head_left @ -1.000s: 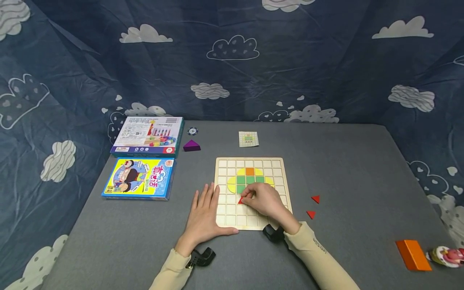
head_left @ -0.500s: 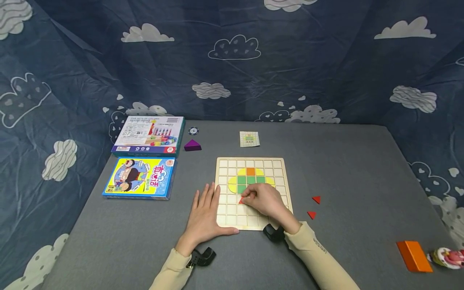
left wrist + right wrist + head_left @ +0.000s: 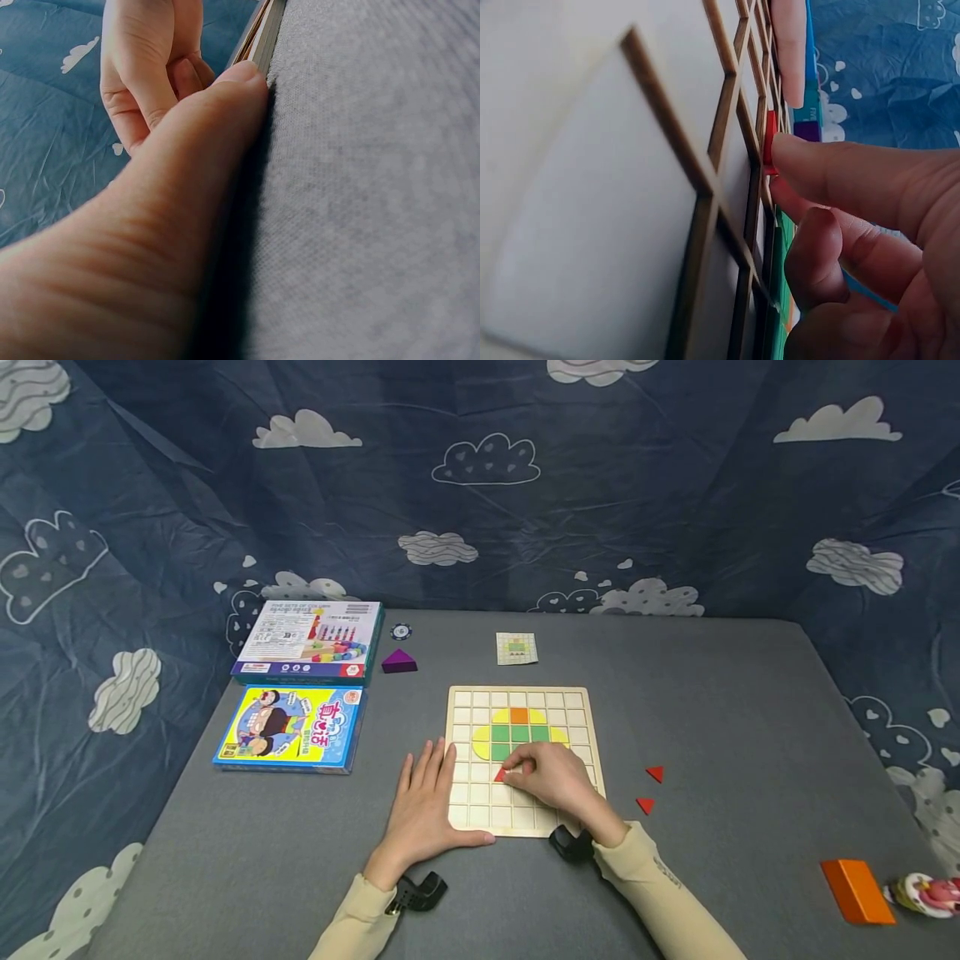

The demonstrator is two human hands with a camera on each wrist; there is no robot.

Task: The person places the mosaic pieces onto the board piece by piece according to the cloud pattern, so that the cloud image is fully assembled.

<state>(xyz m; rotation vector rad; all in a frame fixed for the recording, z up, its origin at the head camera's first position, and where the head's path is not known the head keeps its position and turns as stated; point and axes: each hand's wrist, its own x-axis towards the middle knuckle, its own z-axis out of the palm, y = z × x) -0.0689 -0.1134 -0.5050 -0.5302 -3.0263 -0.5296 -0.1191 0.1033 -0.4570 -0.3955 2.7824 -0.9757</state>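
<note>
Two hands worked at the wooden grid board (image 3: 517, 827) lying on the grey table (image 3: 712, 710). The right hand (image 3: 551, 777), reaching in from five o'clock, had its fingers curled and pinched a small red triangle (image 3: 499, 774) by its fingertips (image 3: 795, 154), holding it in a cell just below the yellow, green and orange pieces (image 3: 517, 733) already set in the board. In the right wrist view the red piece stood edge-on against the grid's ribs, pressed by the forefinger. The left hand (image 3: 423, 810) lay flat with straight, spread fingers at the board's eight o'clock corner, gripping nothing, its thumb (image 3: 225, 97) pressed along the board's near edge. Two more red triangles (image 3: 649, 789) lay on the table at three o'clock from the board, well apart from it. At twelve o'clock sat a small pattern card (image 3: 516, 648); toward ten o'clock, a purple wedge (image 3: 398, 662), a round token (image 3: 401, 631) and two game boxes (image 3: 300, 685). An orange block (image 3: 855, 890) rested at the far four o'clock edge beside a small figure (image 3: 924, 893).
</note>
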